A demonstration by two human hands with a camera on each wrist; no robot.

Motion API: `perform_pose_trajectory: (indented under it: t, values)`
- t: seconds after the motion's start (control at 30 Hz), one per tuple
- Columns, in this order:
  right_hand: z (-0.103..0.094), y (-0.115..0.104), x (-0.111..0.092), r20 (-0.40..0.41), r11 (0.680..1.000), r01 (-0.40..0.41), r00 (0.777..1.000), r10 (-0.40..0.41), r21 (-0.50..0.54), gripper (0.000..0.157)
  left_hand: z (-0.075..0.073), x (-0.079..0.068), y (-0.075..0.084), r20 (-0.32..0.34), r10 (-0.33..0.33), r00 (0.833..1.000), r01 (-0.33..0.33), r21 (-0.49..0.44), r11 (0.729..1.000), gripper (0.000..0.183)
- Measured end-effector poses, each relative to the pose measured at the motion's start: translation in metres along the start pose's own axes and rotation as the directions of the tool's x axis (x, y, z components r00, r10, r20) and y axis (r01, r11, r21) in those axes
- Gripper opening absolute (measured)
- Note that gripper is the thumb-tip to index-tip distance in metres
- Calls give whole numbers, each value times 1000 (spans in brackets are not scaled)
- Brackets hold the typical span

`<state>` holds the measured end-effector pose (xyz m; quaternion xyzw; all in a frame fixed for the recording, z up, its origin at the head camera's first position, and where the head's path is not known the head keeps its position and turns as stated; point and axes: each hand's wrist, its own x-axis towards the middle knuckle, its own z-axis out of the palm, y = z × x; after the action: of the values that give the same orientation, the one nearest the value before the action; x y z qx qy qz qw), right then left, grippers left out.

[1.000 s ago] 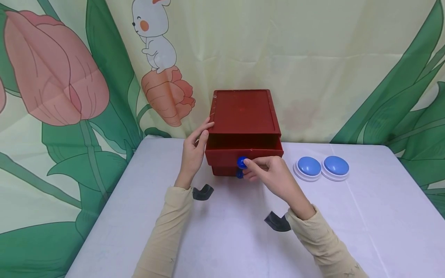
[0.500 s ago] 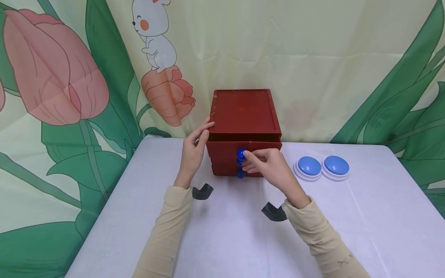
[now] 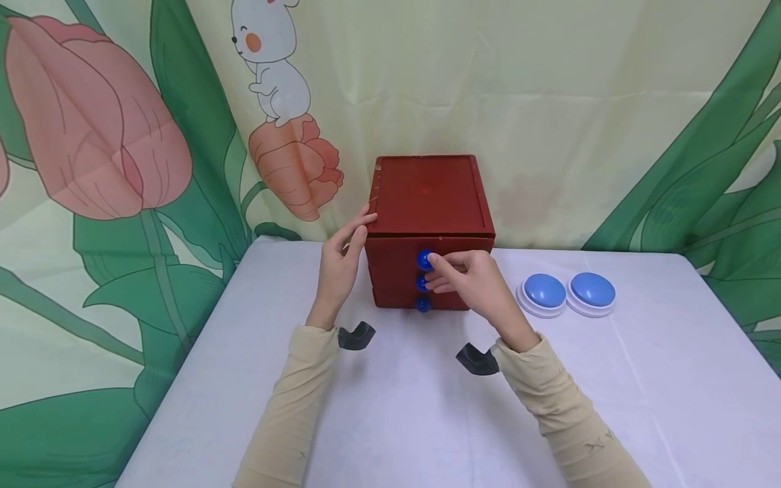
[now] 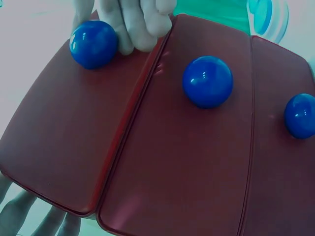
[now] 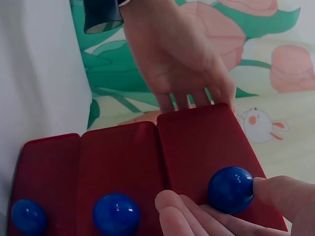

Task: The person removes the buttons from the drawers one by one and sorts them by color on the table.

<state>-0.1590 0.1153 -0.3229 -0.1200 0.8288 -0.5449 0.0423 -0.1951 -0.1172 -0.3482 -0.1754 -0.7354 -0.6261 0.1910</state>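
A dark red three-drawer cabinet (image 3: 430, 193) stands near the back of the table, each drawer front bearing a round blue knob. My right hand (image 3: 476, 281) pinches the top knob (image 5: 231, 190) between thumb and fingers; its other fingers hang over the middle knob (image 4: 207, 81). The top drawer (image 4: 74, 132) sits almost flush, with a thin dark gap under the cabinet's top edge. On the cabinet's left side, my left hand (image 3: 338, 268) rests with fairly straight fingers, partly hidden behind the cabinet in the right wrist view. The bottom knob (image 3: 423, 303) is untouched.
Two blue push buttons on white bases, a left one (image 3: 545, 291) and a right one (image 3: 592, 290), lie right of the cabinet. A white cloth covers the table (image 3: 403, 407). Behind hangs a printed curtain (image 3: 549, 122) close to the cabinet's back.
The top drawer has slid inward from well open to nearly flush, my right hand moving forward with its knob. My left hand has stayed on the cabinet's side.
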Motion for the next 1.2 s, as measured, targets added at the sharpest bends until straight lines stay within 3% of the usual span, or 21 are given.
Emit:
perform_pose_trajectory:
  t: [0.53, 0.97, 1.1, 1.2]
  values:
    - [-2, 2, 8, -2, 1000, -15, 1000, 15, 19, 43, 2, 0, -1, -22, 5, 1000, -6, -32, 999, 32]
    - [0, 7, 0, -30, 1000, 9, 999, -9, -17, 46, 1, 1, -4, -21, 4, 1000, -5, -33, 999, 32]
    - [1, 15, -3, -23, 1000, -11, 1000, 11, -20, 48, 2, 0, 3, -18, -9, 1000, 8, -40, 999, 32]
    - [2, 21, -4, -25, 1000, -21, 999, 21, -22, 46, 2, -2, 17, -11, -19, 1000, 18, -33, 999, 32]
